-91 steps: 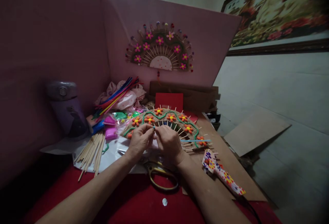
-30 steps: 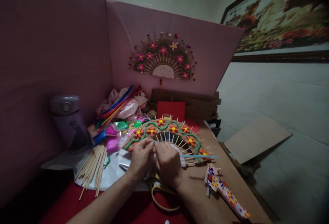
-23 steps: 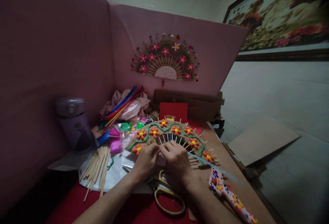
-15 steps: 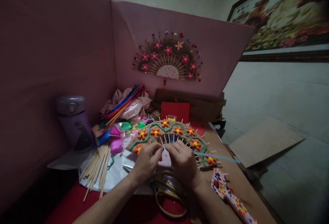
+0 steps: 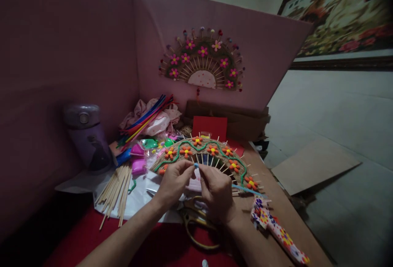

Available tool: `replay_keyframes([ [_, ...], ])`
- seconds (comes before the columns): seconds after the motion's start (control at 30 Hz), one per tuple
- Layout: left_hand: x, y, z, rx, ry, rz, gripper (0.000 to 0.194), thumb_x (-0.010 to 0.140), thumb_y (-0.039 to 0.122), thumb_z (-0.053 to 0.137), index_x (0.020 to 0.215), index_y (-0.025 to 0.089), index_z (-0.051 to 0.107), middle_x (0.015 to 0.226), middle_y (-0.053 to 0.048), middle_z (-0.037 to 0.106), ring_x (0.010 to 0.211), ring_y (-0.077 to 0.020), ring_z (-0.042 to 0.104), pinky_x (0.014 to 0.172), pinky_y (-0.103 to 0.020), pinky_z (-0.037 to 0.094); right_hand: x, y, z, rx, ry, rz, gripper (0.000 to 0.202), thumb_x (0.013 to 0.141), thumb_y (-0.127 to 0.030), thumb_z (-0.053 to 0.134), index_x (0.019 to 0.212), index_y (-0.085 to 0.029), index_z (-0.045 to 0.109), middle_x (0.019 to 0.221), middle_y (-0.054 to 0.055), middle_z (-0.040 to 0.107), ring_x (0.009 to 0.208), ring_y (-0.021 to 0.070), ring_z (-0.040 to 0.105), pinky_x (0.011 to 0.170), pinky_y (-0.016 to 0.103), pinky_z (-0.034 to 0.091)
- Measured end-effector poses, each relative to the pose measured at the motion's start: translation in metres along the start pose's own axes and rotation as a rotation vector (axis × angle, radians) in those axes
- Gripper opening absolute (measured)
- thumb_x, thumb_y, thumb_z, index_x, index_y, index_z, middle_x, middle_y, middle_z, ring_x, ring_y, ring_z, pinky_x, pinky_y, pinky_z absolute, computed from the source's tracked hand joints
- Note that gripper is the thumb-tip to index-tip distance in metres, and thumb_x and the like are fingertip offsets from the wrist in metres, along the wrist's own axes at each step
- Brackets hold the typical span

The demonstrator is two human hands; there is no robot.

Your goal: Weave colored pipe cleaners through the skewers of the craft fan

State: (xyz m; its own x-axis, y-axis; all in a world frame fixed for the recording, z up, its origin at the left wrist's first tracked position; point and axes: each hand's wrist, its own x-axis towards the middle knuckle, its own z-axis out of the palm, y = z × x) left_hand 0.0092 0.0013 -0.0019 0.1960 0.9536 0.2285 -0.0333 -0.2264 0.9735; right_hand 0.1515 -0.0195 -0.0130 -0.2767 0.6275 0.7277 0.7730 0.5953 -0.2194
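A light-blue pipe cleaner (image 5: 248, 189) runs between my hands, its free length sticking out to the right past my knuckles. At its other end a small blue curl shows between my fingertips. My left hand (image 5: 172, 182) pinches that curl between thumb and forefinger. Close beside it, my right hand (image 5: 216, 189) is closed on the same pipe cleaner. Behind both hands lies a twine-wrapped half-round fan (image 5: 201, 149) of sticks, with orange flowers and a wavy green line; my hands hide part of its lower middle. Scissors (image 5: 202, 245) with bronze-coloured handles lie below my hands.
Thin wooden sticks (image 5: 115, 193) and a purple bottle (image 5: 86, 136) stand left. Coloured pipe cleaners (image 5: 147, 115) and clay packets (image 5: 138, 167) lie behind. A flower-patterned object (image 5: 285, 238) sits at right. A similar pink-flowered fan (image 5: 202, 79) hangs on the pink panel.
Both hands have risen slightly, still pinching the pipe cleaner. The blue curl at the fingertips shows more, and the free end reaches less far right. The view has shifted a little.
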Motion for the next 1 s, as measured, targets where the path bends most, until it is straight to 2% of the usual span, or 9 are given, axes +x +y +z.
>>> replay_keyframes([
  [0.1, 0.003, -0.002, -0.005, 0.082, -0.011, 0.048, 0.016, 0.079, 0.028, 0.055, 0.073, 0.014, 0.06, 0.062, 0.0, 0.056, 0.053, -0.0084, 0.046, 0.049, -0.02, 0.037, 0.0, 0.003, -0.002, -0.039, -0.009, 0.005, 0.021, 0.088, -0.017, 0.041, 0.099, -0.018, 0.06, 0.075, 0.006, 0.062, 0.073, 0.0176, 0.056, 0.067, 0.027, 0.039],
  [0.3, 0.003, -0.003, -0.007, 0.162, -0.109, 0.058, 0.018, 0.08, 0.03, 0.053, 0.072, 0.014, 0.059, 0.063, 0.0, 0.056, 0.055, -0.0097, 0.049, 0.051, -0.021, 0.039, 0.004, 0.008, -0.01, -0.097, -0.074, -0.054, 0.022, 0.086, -0.034, 0.048, 0.089, -0.017, 0.062, 0.068, 0.004, 0.058, 0.065, 0.0165, 0.051, 0.058, 0.026, 0.032],
  [0.43, 0.003, 0.0, -0.006, 0.114, -0.177, 0.026, 0.02, 0.077, 0.032, 0.056, 0.067, 0.015, 0.055, 0.059, 0.001, 0.053, 0.053, -0.009, 0.047, 0.048, -0.019, 0.037, 0.007, 0.009, -0.013, -0.117, -0.11, -0.098, 0.019, 0.086, -0.03, 0.047, 0.088, -0.018, 0.062, 0.072, 0.005, 0.059, 0.069, 0.0169, 0.052, 0.061, 0.026, 0.032],
  [0.5, 0.002, 0.001, -0.004, 0.016, -0.161, -0.039, 0.02, 0.076, 0.032, 0.057, 0.066, 0.015, 0.053, 0.054, 0.003, 0.05, 0.047, -0.0072, 0.043, 0.043, -0.018, 0.034, 0.006, 0.007, -0.01, -0.067, -0.107, -0.084, 0.017, 0.086, -0.025, 0.045, 0.089, -0.018, 0.06, 0.075, 0.006, 0.06, 0.072, 0.0172, 0.052, 0.063, 0.027, 0.034],
  [0.6, 0.0, 0.003, 0.001, -0.137, -0.051, -0.153, 0.019, 0.073, 0.031, 0.058, 0.065, 0.016, 0.051, 0.049, 0.005, 0.048, 0.039, -0.0048, 0.037, 0.037, -0.016, 0.028, 0.002, 0.0, -0.004, 0.021, -0.081, -0.044, 0.018, 0.087, -0.015, 0.039, 0.083, -0.017, 0.056, 0.075, 0.005, 0.058, 0.072, 0.0171, 0.052, 0.067, 0.028, 0.037],
  [0.73, -0.004, 0.005, 0.007, -0.239, 0.057, -0.186, 0.018, 0.07, 0.028, 0.06, 0.062, 0.015, 0.05, 0.05, 0.005, 0.048, 0.038, -0.0034, 0.037, 0.035, -0.014, 0.024, -0.001, -0.009, 0.004, 0.007, -0.048, -0.047, 0.018, 0.086, -0.014, 0.038, 0.075, -0.017, 0.052, 0.07, 0.005, 0.055, 0.069, 0.0179, 0.05, 0.066, 0.029, 0.037],
  [0.9, -0.003, 0.006, 0.006, -0.246, -0.003, -0.201, 0.023, 0.072, 0.033, 0.06, 0.064, 0.015, 0.049, 0.052, 0.004, 0.051, 0.033, -0.0029, 0.035, 0.031, -0.014, 0.021, 0.0, -0.005, 0.002, -0.011, -0.073, 0.013, 0.017, 0.089, -0.015, 0.038, 0.082, -0.017, 0.053, 0.073, 0.005, 0.055, 0.07, 0.017, 0.05, 0.066, 0.028, 0.036],
  [1.0, -0.002, 0.005, 0.003, -0.184, -0.056, -0.155, 0.027, 0.074, 0.038, 0.059, 0.065, 0.014, 0.049, 0.051, 0.003, 0.051, 0.033, -0.0033, 0.037, 0.03, -0.015, 0.022, 0.002, 0.002, -0.001, -0.035, -0.056, 0.039, 0.017, 0.089, -0.016, 0.039, 0.083, -0.017, 0.055, 0.073, 0.004, 0.054, 0.071, 0.0171, 0.05, 0.065, 0.027, 0.035],
])
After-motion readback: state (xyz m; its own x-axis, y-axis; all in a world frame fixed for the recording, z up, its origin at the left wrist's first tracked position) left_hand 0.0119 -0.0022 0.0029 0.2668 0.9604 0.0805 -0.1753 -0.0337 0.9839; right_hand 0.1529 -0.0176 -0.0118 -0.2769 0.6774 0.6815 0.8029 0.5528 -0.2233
